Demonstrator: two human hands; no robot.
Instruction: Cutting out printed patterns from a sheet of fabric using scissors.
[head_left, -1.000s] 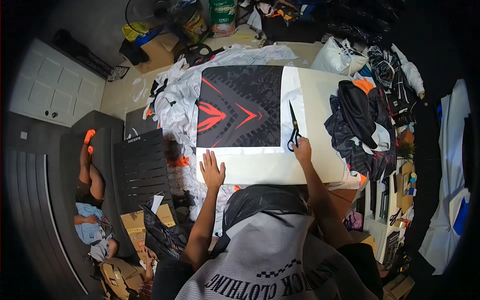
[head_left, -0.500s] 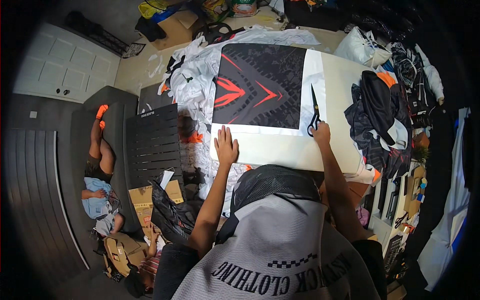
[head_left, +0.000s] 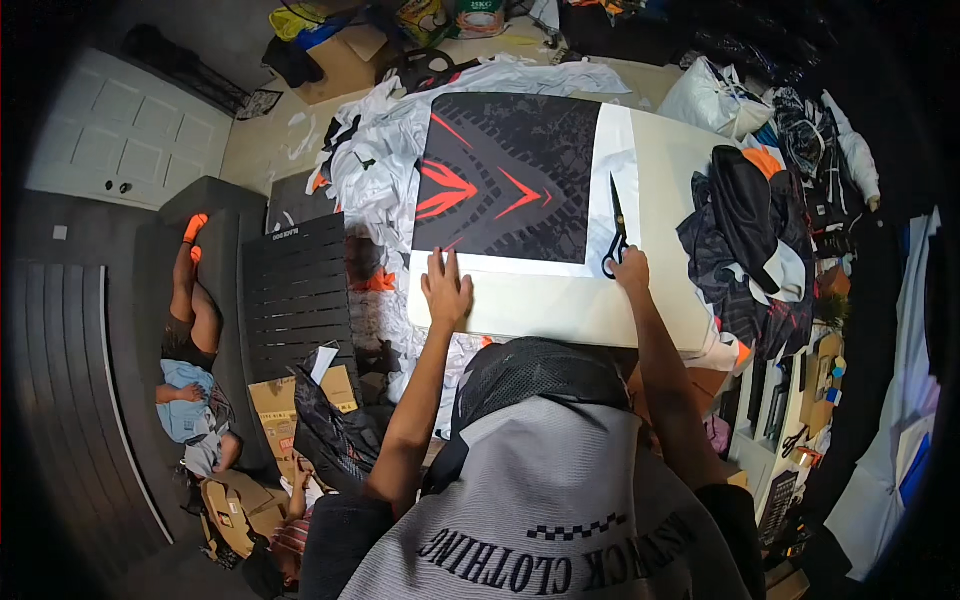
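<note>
A printed fabric panel, dark grey and black with red chevrons and a white border, lies flat on the cream-topped table. My left hand rests palm down at its near left edge, fingers spread, fingertips on the white border and the dark print. On the panel's right border lies a pair of black scissors, blades closed and pointing away from me. My right hand has its fingers curled at the scissors' handles, partly covering one of the loops.
Dark garments are heaped on the table's right side. White fabric hangs in a pile along its left. A person lies on the grey sofa; another person sits at lower left near cardboard boxes. A white sack stands beyond.
My left hand has slid forward, its fingertips now on the panel's edge. My right hand stays at the scissors' handles. The whole view has shifted slightly.
</note>
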